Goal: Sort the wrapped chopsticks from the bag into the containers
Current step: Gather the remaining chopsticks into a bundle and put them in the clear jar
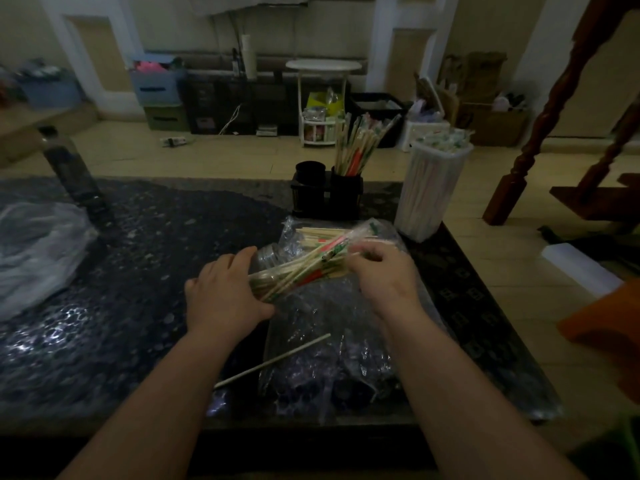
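Bundle of wrapped chopsticks, held just in front of the black twin holder: one end is gripped by the left hand, the other pinched by fingers of the right hand. Should the grip be loosened, pairs could be spilled across the worktop.

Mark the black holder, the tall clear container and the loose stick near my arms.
black holder (346, 199), head view, right compartment's front wall.
tall clear container (429, 192), head view, middle of its side.
loose stick (272, 361), head view, midway along it.
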